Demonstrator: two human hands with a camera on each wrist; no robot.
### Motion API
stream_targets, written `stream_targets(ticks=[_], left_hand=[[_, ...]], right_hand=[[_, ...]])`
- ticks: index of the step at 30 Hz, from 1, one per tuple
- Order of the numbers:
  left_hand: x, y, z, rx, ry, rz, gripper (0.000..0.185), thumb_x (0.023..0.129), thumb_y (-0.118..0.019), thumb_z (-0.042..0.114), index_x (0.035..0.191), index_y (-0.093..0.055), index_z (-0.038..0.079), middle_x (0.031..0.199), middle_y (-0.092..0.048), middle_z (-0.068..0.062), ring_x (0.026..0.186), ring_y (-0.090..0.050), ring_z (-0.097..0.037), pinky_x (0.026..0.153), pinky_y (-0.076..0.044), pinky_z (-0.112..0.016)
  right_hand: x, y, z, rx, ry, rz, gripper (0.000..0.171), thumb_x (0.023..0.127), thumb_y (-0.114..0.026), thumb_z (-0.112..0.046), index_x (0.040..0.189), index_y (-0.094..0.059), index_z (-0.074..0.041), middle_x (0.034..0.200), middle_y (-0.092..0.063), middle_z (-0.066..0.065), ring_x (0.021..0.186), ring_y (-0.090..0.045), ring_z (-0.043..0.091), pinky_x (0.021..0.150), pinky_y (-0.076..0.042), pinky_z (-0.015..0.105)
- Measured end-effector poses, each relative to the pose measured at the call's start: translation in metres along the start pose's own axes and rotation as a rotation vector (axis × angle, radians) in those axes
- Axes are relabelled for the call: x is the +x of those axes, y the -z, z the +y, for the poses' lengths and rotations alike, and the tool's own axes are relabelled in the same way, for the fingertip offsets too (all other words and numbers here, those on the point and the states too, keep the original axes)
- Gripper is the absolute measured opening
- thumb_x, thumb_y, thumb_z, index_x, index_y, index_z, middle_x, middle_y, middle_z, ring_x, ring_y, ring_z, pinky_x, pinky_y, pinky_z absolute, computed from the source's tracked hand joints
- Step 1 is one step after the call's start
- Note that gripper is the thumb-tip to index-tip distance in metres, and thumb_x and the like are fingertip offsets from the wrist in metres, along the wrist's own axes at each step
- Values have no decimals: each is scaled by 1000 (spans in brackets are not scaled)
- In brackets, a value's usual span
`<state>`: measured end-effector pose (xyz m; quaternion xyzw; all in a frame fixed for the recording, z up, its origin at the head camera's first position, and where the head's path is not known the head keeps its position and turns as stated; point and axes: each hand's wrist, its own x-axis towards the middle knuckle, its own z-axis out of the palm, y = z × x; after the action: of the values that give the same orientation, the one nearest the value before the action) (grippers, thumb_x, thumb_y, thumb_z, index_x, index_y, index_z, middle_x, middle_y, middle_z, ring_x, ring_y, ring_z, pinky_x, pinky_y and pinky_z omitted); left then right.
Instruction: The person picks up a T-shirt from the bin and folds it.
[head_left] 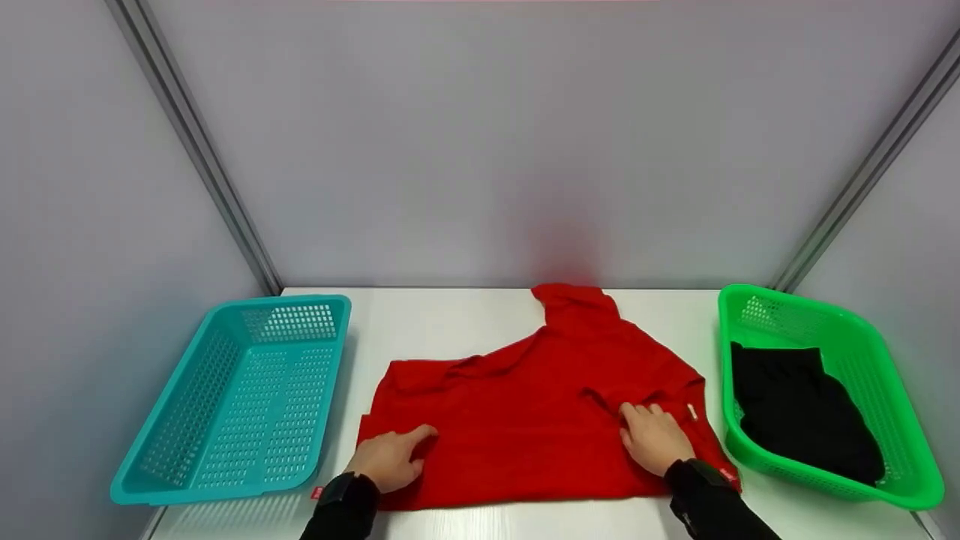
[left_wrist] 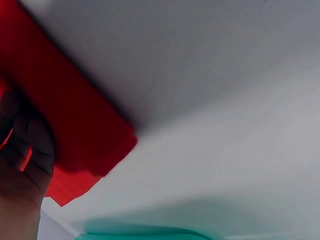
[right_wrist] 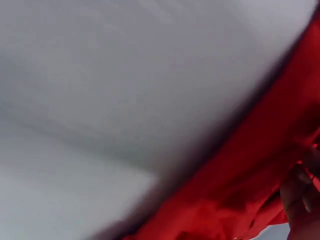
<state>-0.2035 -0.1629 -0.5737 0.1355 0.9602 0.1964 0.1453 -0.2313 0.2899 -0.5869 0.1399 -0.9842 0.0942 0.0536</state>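
Observation:
A red garment [head_left: 525, 405] lies spread on the white table [head_left: 450, 322], with one part reaching toward the back wall. My left hand [head_left: 405, 442] is at its lower left edge, thumb on top and fingers curled into the cloth. In the left wrist view those curled fingers [left_wrist: 30, 145] hold the red garment [left_wrist: 65, 110]. My right hand [head_left: 637, 416] sits on the garment's right side beside a fold, fingers bent down into the fabric. The right wrist view is blurred and shows the red garment [right_wrist: 240, 170] around a finger [right_wrist: 297, 197].
A teal basket [head_left: 187, 405] with nothing in it stands at the table's left. A green basket [head_left: 862, 360] on the right holds a black garment [head_left: 802, 412]. Grey walls close in the back and sides. Bare table lies behind the red garment.

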Motion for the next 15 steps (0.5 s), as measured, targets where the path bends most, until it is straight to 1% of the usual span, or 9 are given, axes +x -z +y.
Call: stream_targets(ticks=[1, 2, 4, 6, 7, 9, 11, 13, 15], left_hand=[[0, 1, 0, -18, 13, -27, 47, 90, -70, 21, 135, -58, 29, 66, -50, -1, 68, -53, -22, 72, -51, -45], [0, 2, 0, -32, 24, -49, 47, 90, -71, 21, 134, -58, 30, 65, -48, -1, 68, -52, -22, 72, -50, -45], [1, 2, 0, -48, 42, -78, 48, 90, -72, 22, 135, -58, 31, 66, -48, 0, 69, -52, -22, 74, -50, -46], [1, 3, -1, -52, 48, -90, 50, 90, -72, 22, 137, -57, 30, 68, -49, 0, 71, -53, -22, 79, -52, -49], [1, 3, -1, -50, 49, -89, 51, 90, -72, 23, 138, -57, 30, 68, -49, 0, 72, -53, -21, 81, -53, -50], [1, 3, -1, -49, 49, -90, 53, 90, -72, 23, 140, -56, 30, 67, -48, 0, 70, -53, -21, 81, -53, -50], [0, 4, 0, -49, 52, -93, 54, 90, -71, 22, 141, -56, 29, 66, -45, -1, 69, -53, -22, 79, -52, -49], [-1, 4, 1, -50, 60, -98, 55, 90, -71, 22, 142, -55, 30, 66, -44, -1, 68, -52, -22, 77, -50, -47], [-1, 4, 1, -43, 69, -100, 56, 90, -71, 22, 143, -54, 30, 65, -42, -1, 66, -51, -22, 74, -48, -45]], right_hand=[[0, 1, -1, -7, -19, -8, 19, 91, -73, -13, 106, -62, -8, 96, -68, 11, 89, -59, 35, 77, -47, 49], [-1, 1, -1, -18, -34, -19, 23, 92, -72, -15, 111, -62, -8, 96, -69, 12, 88, -61, 36, 76, -46, 50], [-1, 3, -1, -17, -56, -38, 39, 93, -71, -16, 129, -59, -7, 90, -68, 13, 83, -63, 36, 71, -44, 49], [-2, 6, -3, -2, -78, -47, 58, 94, -71, -17, 148, -49, -10, 80, -65, 10, 75, -64, 33, 68, -42, 49], [-2, 7, -4, 3, -86, -52, 66, 94, -71, -18, 154, -43, -11, 74, -63, 8, 70, -63, 31, 67, -41, 48], [-1, 9, -4, 15, -101, -74, 74, 94, -70, -18, 159, -34, -13, 63, -55, 3, 61, -58, 26, 65, -38, 46], [-1, 12, -5, 21, -116, -95, 76, 95, -70, -18, 160, -32, -14, 60, -52, 1, 58, -55, 24, 66, -37, 45], [-1, 11, -4, 14, -117, -105, 76, 95, -70, -20, 160, -32, -15, 64, -55, 3, 60, -57, 24, 66, -38, 45], [-1, 9, -3, 11, -113, -98, 77, 95, -71, -21, 160, -32, -16, 74, -58, 8, 61, -57, 26, 65, -38, 45]])
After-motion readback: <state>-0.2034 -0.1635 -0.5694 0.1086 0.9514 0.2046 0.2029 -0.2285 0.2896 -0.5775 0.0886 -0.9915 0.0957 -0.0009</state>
